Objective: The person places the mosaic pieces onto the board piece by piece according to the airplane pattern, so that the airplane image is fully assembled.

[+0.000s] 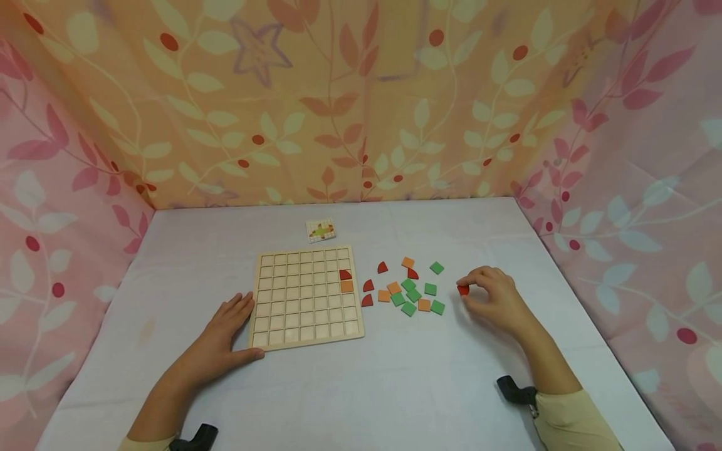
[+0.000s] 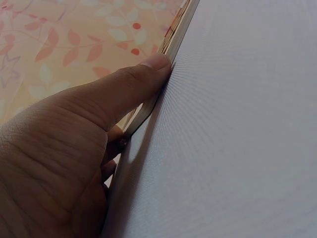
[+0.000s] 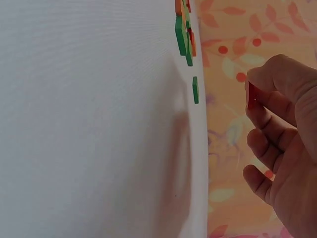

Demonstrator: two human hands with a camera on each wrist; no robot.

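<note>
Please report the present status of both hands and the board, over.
Left hand touching wooden board; right hand pinching red piece. Board: one red quarter-circle, one orange square placed. Loose pieces scattered between board and right hand.

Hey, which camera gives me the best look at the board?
The head view: it shows nearly the whole board from above, grid included, with the left hand at its corner. The left wrist view shows just a thin edge by the thumb; I can't make it out in the right wrist view.
</note>
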